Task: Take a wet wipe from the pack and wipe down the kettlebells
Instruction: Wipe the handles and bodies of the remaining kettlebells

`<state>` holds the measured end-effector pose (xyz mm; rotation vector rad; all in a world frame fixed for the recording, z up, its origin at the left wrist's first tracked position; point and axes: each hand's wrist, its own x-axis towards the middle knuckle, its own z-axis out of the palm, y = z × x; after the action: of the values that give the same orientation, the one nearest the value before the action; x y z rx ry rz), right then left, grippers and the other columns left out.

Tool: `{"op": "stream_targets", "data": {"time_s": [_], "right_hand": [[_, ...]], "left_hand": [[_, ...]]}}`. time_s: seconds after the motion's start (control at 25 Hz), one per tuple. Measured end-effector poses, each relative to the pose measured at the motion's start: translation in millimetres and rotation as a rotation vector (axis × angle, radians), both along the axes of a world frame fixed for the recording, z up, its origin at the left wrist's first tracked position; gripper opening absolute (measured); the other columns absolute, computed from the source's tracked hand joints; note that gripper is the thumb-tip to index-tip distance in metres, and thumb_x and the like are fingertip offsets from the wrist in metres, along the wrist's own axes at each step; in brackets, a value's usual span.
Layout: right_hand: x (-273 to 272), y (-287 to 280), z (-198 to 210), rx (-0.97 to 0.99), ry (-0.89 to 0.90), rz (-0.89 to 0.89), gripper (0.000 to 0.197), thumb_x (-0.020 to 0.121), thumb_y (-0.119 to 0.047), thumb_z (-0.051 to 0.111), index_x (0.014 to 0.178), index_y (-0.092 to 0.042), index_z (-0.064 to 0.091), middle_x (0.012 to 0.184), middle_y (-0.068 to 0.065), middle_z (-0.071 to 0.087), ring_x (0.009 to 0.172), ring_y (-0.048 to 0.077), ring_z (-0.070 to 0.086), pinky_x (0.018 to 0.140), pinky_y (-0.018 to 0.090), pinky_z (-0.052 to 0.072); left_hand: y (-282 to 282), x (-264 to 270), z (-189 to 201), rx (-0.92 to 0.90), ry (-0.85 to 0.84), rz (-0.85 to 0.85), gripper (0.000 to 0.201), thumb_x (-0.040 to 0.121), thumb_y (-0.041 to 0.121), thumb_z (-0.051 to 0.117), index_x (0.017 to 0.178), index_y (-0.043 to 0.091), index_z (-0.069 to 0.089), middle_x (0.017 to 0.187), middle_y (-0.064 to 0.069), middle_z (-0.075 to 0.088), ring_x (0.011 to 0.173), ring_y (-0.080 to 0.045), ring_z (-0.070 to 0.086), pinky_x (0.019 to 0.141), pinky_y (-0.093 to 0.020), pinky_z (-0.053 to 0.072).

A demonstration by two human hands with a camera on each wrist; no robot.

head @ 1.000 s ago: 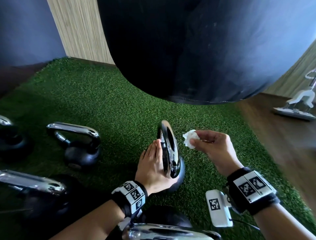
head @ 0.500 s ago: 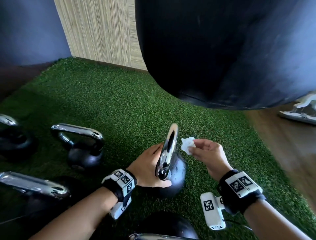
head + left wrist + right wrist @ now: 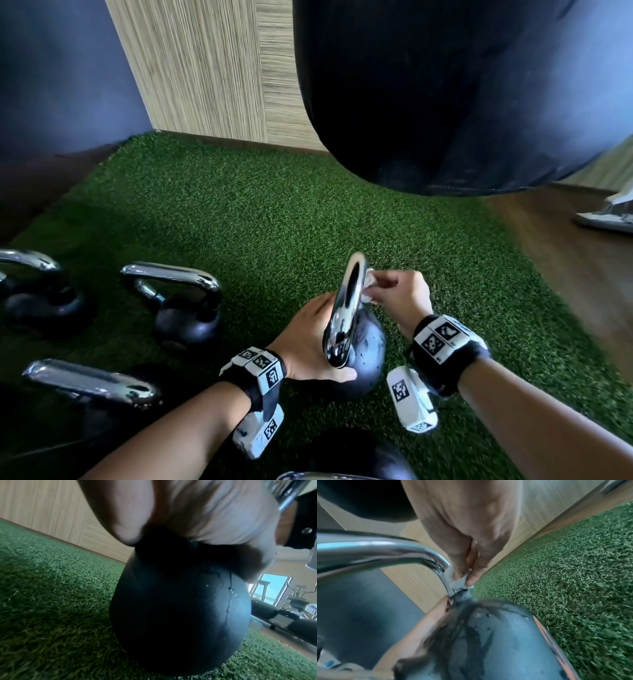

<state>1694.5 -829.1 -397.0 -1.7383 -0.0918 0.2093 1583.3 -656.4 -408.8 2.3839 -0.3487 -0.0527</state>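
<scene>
A black kettlebell (image 3: 368, 356) with a chrome handle (image 3: 346, 305) stands on the green turf in the middle of the head view. My left hand (image 3: 308, 339) cups its ball from the left, thumb curled round the near side; in the left wrist view the hand (image 3: 188, 513) sits on top of the ball (image 3: 180, 615). My right hand (image 3: 380, 287) pinches a crumpled white wet wipe (image 3: 369, 286) and presses it to the right side of the handle. The right wrist view shows the wipe (image 3: 461, 583) low on the handle (image 3: 385, 550), near where it joins the ball. The wipe pack is not in view.
Three more chrome-handled kettlebells stand at the left (image 3: 185, 308) (image 3: 37, 291) (image 3: 92, 383), and another lies at the bottom edge (image 3: 342, 474). A big black punching bag (image 3: 445, 102) hangs just beyond. Wood floor (image 3: 565, 267) and a machine base (image 3: 609, 214) lie at the right.
My right hand has moved left and brought the wipe from mid-air onto the chrome handle. My left hand has slid lower round the ball. The view has shifted slightly.
</scene>
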Motion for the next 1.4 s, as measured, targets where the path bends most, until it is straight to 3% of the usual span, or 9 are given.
{"op": "stream_targets", "data": {"time_s": [0.12, 0.28, 0.4, 0.52, 0.72, 0.92, 1.04, 1.2, 1.4], "right_hand": [[3.4, 0.1, 8.4, 0.048, -0.080, -0.073, 0.032, 0.085, 0.011, 0.068, 0.117, 0.011, 0.065, 0.102, 0.016, 0.069, 0.090, 0.029, 0.067, 0.071, 0.022, 0.061], [0.2, -6.3, -1.7, -0.009, 0.000, 0.009, 0.023, 0.083, 0.001, 0.074, 0.105, -0.005, 0.069, 0.111, 0.008, 0.065, 0.107, 0.032, 0.065, 0.101, 0.049, 0.052], [4.9, -3.3, 8.6, 0.021, -0.080, 0.017, 0.028, 0.087, 0.009, 0.067, 0.115, 0.008, 0.067, 0.103, 0.015, 0.071, 0.081, 0.017, 0.066, 0.076, 0.023, 0.059], [7.3, 3.1, 19.8, 0.075, -0.344, -0.061, 0.029, 0.086, 0.017, 0.064, 0.114, 0.009, 0.065, 0.093, 0.009, 0.071, 0.068, 0.002, 0.067, 0.066, 0.019, 0.056], [24.8, -4.8, 28.1, 0.022, -0.430, 0.090, 0.026, 0.086, 0.018, 0.064, 0.112, 0.014, 0.064, 0.092, 0.017, 0.071, 0.068, -0.003, 0.067, 0.066, 0.017, 0.055], [-14.2, -13.5, 31.8, -0.152, -0.650, 0.165, 0.047, 0.083, 0.016, 0.068, 0.103, -0.025, 0.077, 0.092, -0.014, 0.064, 0.081, -0.003, 0.063, 0.068, 0.012, 0.049], [-39.4, -15.5, 35.6, -0.229, -0.721, 0.233, 0.037, 0.085, -0.002, 0.076, 0.107, -0.031, 0.074, 0.093, -0.025, 0.065, 0.081, 0.002, 0.066, 0.067, 0.015, 0.053], [-47.5, -16.1, 51.4, 0.048, -0.338, 0.176, 0.016, 0.083, 0.011, 0.072, 0.096, 0.001, 0.073, 0.096, 0.030, 0.070, 0.070, 0.025, 0.064, 0.058, 0.021, 0.055], [-64.4, -27.5, 64.6, 0.039, -0.175, 0.399, 0.014, 0.081, 0.012, 0.073, 0.094, 0.009, 0.069, 0.080, 0.009, 0.072, 0.062, 0.004, 0.071, 0.061, 0.019, 0.059]], "left_hand": [[-0.6, -1.6, 4.2, 0.013, 0.052, 0.018, 0.119, 0.058, 0.058, 0.088, 0.156, 0.034, 0.024, 0.159, 0.018, 0.024, 0.146, -0.008, 0.021, 0.127, -0.047, 0.018], [-0.7, 2.6, 12.4, 0.128, 0.110, -0.043, 0.130, 0.063, 0.053, 0.090, 0.160, 0.028, 0.007, 0.163, 0.016, 0.012, 0.149, -0.005, 0.011, 0.127, -0.037, 0.006], [2.7, 2.9, 17.2, 0.096, 0.114, -0.074, 0.126, 0.065, 0.044, 0.093, 0.157, 0.025, 0.010, 0.155, 0.016, 0.019, 0.142, -0.003, 0.018, 0.125, -0.024, 0.009], [10.7, 8.7, 8.4, 0.092, -0.005, -0.150, 0.125, 0.061, 0.048, 0.095, 0.156, 0.018, 0.018, 0.149, 0.009, 0.029, 0.135, -0.001, 0.024, 0.117, -0.004, 0.007], [15.6, 13.7, 5.9, 0.214, 0.009, -0.208, 0.131, 0.066, 0.062, 0.087, 0.154, 0.037, -0.007, 0.155, 0.016, 0.014, 0.137, 0.005, 0.011, 0.117, -0.012, 0.004], [14.3, 17.1, 5.9, 0.260, -0.066, -0.245, 0.127, 0.066, 0.055, 0.089, 0.149, 0.041, -0.006, 0.148, 0.022, 0.008, 0.132, 0.007, 0.002, 0.113, -0.003, -0.010], [12.1, 14.3, 4.3, 0.176, -0.109, -0.191, 0.119, 0.064, 0.047, 0.093, 0.146, 0.038, 0.007, 0.134, 0.032, 0.013, 0.129, 0.010, 0.007, 0.110, 0.003, -0.008], [14.0, 13.9, -4.3, 0.166, -0.042, -0.167, 0.131, 0.065, 0.059, 0.089, 0.154, 0.039, -0.005, 0.151, 0.030, 0.001, 0.147, -0.002, 0.007, 0.126, -0.021, 0.003], [16.6, 15.6, -11.4, 0.117, 0.047, -0.125, 0.128, 0.061, 0.067, 0.088, 0.157, 0.031, 0.011, 0.160, 0.009, 0.023, 0.150, -0.012, 0.023, 0.125, -0.044, 0.024]]}}
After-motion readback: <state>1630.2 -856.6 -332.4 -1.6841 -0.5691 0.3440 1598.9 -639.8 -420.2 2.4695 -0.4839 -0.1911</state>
